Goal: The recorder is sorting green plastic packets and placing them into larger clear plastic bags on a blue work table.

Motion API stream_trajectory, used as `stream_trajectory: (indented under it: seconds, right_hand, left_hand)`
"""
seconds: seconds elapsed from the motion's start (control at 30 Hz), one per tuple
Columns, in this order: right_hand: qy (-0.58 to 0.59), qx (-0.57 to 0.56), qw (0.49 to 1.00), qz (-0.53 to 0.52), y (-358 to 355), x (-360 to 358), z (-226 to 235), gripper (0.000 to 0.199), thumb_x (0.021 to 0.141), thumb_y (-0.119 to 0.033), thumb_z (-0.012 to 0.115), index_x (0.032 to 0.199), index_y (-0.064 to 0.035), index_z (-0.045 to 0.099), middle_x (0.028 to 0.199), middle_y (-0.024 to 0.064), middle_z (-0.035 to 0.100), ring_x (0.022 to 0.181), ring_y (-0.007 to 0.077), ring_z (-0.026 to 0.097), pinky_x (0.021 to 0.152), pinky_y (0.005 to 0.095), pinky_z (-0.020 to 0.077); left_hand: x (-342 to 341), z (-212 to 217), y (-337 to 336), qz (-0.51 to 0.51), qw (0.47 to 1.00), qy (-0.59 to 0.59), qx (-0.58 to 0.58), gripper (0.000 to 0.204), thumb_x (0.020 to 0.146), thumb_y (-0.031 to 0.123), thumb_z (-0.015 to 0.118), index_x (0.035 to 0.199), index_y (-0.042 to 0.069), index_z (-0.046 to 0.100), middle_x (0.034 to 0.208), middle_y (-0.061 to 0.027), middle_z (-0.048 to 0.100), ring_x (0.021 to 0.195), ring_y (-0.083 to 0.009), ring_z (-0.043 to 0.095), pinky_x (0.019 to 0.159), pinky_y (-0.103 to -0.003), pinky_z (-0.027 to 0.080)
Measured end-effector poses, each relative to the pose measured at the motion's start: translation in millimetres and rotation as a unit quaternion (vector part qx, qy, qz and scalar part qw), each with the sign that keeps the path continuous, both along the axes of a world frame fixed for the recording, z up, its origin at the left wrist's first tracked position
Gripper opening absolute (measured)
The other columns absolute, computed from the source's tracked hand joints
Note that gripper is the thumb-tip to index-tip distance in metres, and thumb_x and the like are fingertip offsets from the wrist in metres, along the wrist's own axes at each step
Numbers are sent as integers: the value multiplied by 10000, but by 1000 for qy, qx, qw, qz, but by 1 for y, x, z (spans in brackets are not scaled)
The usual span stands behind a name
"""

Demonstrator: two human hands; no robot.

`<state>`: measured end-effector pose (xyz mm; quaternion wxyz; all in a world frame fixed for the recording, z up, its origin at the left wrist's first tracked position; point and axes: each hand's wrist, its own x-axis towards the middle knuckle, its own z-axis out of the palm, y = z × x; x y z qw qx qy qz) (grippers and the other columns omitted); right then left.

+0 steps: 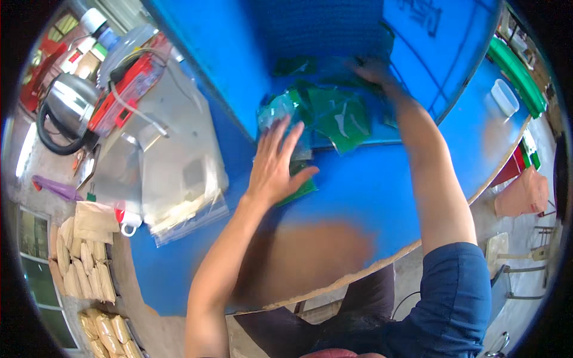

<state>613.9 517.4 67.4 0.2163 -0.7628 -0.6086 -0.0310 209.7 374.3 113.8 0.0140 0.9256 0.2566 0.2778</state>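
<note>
A large blue box (pixel 239 77) lies with its mouth toward me on the table. Several green-and-clear plastic packets (pixel 341 119) are piled at its mouth. My left hand (pixel 276 156), fingers stretched and spread, rests over the packets at the box's left front edge. Beneath its thumb another green packet (pixel 303 190) sticks out onto the table. My right hand (pixel 373 70) reaches deep into the box along the right wall, near more dark green packets (pixel 295 65). Its fingers are blurred and in shadow, so what they touch is unclear.
The blue table (pixel 358 197) has a worn brown patch near its front edge. To the left lie a stack of clear plastic bags (pixel 179 155), a kettle (pixel 65 104), a red tool-like item (pixel 122 89) and a white mug (pixel 128 222). A clear plastic tub (pixel 505 98) stands at right.
</note>
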Motion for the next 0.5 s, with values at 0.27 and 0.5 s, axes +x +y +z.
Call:
stream_trajectory:
  seconds: [0.27,0.5]
  right_hand:
    - [-46,12,995,83,-69,-137,-12,819,818,-767,519,1376,-169,551,1404,278,465,1345,475,387,1086,632,316]
    - [-1,115,989,97,-49,-127,15,411,929,-307,536,1263,-71,578,1241,215,600,1217,420,529,1044,541,403]
  left_hand:
    - [-12,-36,-32,71,990,103,-69,800,906,432,648,1510,31,309,1573,-240,246,1441,-441,247,1189,-518,194]
    - [-70,-29,-113,128,974,64,-173,846,836,369,734,1477,-11,332,1536,-261,283,1411,-481,261,1159,-552,218]
